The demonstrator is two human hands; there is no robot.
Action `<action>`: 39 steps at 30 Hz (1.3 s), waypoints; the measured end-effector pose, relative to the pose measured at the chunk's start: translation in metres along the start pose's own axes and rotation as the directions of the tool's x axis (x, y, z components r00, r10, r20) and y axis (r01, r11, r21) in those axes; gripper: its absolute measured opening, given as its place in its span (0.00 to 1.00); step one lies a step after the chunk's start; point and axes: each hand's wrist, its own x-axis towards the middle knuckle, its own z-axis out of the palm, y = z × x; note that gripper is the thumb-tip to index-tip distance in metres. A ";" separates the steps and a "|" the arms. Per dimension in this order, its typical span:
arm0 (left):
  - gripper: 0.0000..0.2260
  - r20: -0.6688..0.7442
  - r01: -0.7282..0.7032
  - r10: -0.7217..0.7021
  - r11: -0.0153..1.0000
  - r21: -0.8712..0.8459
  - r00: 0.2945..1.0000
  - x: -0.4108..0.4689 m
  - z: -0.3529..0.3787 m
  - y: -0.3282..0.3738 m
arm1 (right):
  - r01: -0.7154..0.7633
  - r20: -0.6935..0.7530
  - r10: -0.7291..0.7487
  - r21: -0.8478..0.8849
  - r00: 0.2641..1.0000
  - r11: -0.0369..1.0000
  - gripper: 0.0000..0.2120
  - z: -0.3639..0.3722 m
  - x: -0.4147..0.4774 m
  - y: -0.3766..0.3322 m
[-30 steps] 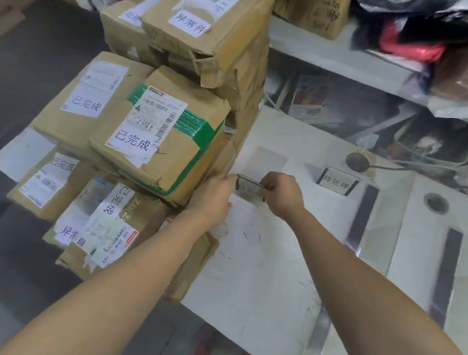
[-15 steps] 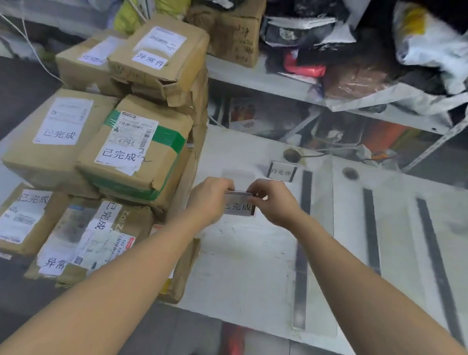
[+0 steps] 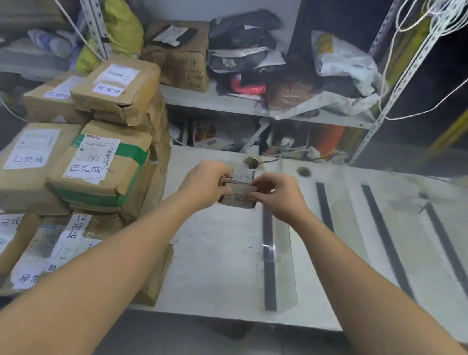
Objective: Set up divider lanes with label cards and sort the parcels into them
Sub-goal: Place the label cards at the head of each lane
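Note:
My left hand and my right hand both pinch a small white label card with black characters, held over the middle of the white table. Right behind it a second label card stands on the table, mostly hidden by my fingers. A clear divider with a dark base strip lies just right of the card. Two more dark divider strips lie farther right. Brown parcels with white labels are stacked at the table's left end.
A metal shelf behind the table holds bags and a cardboard box. Two round holes sit near the table's far edge. White cords hang at the right. Grey floor lies below the near table edge.
The camera has tilted up and swung right, showing the shelf and more divider strips. Both hands have carried the held card towards the standing card near the table's far edge.

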 end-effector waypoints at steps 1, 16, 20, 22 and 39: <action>0.06 0.009 -0.019 0.019 1.000 -0.014 1.000 0.001 0.001 0.008 | 0.002 -0.005 -0.002 -0.005 1.000 1.000 0.10 -0.010 -0.004 0.005; 0.08 -0.039 -0.098 0.097 0.995 -0.031 0.995 0.040 0.065 0.209 | 0.019 -0.113 -0.026 -0.064 0.993 0.998 0.08 -0.232 -0.085 0.146; 0.07 -0.046 -0.081 0.083 0.995 0.054 0.995 0.051 0.087 0.244 | -0.021 -0.130 0.011 -0.080 0.992 0.997 0.07 -0.280 -0.097 0.182; 0.08 -0.051 -0.050 0.054 0.995 0.081 0.997 0.059 0.098 0.250 | -0.018 -0.138 0.004 -0.095 0.990 0.995 0.07 -0.293 -0.100 0.195; 0.11 -0.004 0.168 -0.168 0.984 0.061 0.986 0.201 0.196 0.186 | -0.231 -0.046 0.229 -0.061 0.972 0.971 0.10 -0.274 -0.003 0.295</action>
